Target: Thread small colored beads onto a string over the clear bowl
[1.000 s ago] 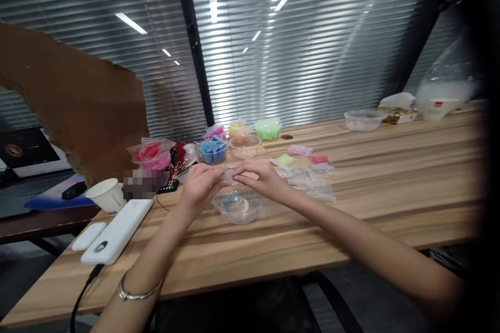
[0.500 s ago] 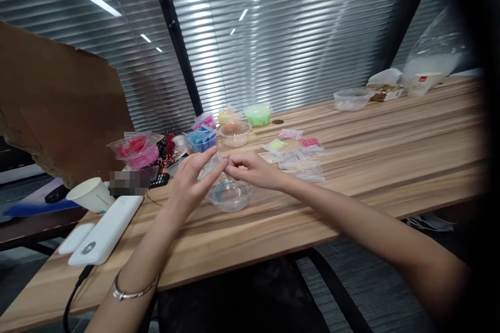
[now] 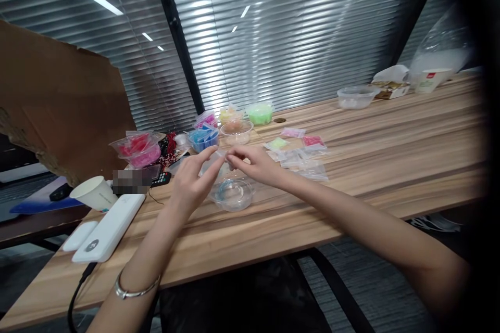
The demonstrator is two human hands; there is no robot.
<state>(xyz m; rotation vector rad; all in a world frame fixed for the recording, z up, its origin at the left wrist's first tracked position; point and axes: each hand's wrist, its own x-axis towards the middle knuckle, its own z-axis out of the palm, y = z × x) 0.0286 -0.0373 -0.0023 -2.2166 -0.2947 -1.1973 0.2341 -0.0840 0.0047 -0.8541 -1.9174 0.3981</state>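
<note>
My left hand [image 3: 195, 177] is closed on a small clear plastic bag [image 3: 213, 160], held between thumb and fingers. My right hand [image 3: 252, 164] pinches at the bag's right edge, its fingertips close to my left thumb. Both hands are just above a round clear bowl [image 3: 233, 195] on the wooden table [image 3: 273, 234]. Whatever the bag holds is too blurred to make out. Right of my right hand lie flat clear bags [image 3: 308, 166], a pale green bag [image 3: 276, 143], a red bag [image 3: 313, 140] and a pink bag [image 3: 292, 132].
Behind my hands stand tubs with blue packets [image 3: 203, 138], green material [image 3: 260, 113] and a peach-toned tub [image 3: 236, 131]. Pink packets [image 3: 138, 150], a paper cup [image 3: 94, 192] and a white power bank [image 3: 109, 229] are at left. A clear container [image 3: 356, 98] sits at the back right.
The view has shifted slightly. My right fingertips have moved a little apart from my left thumb, and the bag between my hands looks less visible.
</note>
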